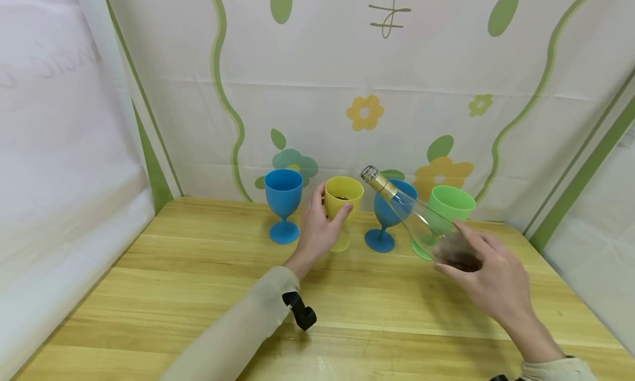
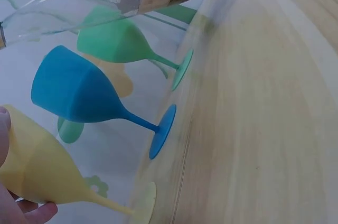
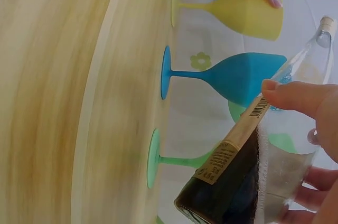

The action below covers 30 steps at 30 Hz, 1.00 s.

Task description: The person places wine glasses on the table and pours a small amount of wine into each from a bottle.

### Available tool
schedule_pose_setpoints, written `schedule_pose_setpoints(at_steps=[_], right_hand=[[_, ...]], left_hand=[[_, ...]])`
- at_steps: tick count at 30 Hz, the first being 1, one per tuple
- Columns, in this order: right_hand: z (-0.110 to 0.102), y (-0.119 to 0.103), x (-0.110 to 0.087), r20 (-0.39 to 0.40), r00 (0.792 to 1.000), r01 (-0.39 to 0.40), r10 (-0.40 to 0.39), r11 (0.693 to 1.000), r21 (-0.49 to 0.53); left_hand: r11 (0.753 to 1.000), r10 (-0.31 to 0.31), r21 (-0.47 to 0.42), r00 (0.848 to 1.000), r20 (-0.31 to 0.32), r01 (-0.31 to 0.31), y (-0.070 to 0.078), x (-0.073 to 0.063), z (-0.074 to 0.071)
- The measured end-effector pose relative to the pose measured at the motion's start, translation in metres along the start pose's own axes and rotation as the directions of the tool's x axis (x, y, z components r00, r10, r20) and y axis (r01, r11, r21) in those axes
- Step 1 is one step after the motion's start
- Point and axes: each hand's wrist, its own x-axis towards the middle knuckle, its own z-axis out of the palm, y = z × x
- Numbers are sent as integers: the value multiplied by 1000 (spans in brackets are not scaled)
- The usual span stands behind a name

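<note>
Your left hand point(image 1: 317, 226) curls round the bowl of the yellow goblet point(image 1: 343, 199), thumb on the side toward your right hand and fingers wrapped behind, which steadies the cup on its foot; something dark shows at the bottom of the bowl. Your right hand point(image 1: 488, 279) grips the base end of a clear glass bottle point(image 1: 416, 218), fingers spread over the top and thumb beneath, so the bottle lies tilted with its gold-foiled neck raised and pointing toward the yellow goblet. Held that way, the dark liquid sits pooled at the base under your palm, and the open mouth hangs just beside the goblet's rim, not over it.

Between your two hands, behind the bottle's neck, stands a blue goblet point(image 1: 389, 215). A green goblet point(image 1: 446, 210) stands just beyond your right hand, partly seen through the glass of the bottle. A second blue goblet point(image 1: 283, 204) stands outside your left hand, close to it but apart. All four are upright in a row along the far edge of the wooden surface point(image 1: 198, 293), near the flower-printed backdrop point(image 1: 397, 94) that closes the scene in. A small black strap fitting point(image 1: 300, 310) sits at your left wrist.
</note>
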Motion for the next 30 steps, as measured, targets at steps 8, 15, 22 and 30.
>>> schedule_pose_setpoints(at_steps=[8,15,22,30], right_hand=[[3,-4,-1,-31,1000,2,-2,1000,23],[4,-6,-1,-40,999,2,0,999,34],[7,-8,1,-73,997,32,-29,999,39],[10,-16,5,-83,996,47,-44,998,42]], left_hand=[[1000,-24,8,999,-27,24,-3,10,5],[999,-44,7,999,-30,44,-5,14,2],[999,-39,7,998,-39,39,-6,3,-11],[1000,-6,-16,996,-84,5,-2,-14,-29]])
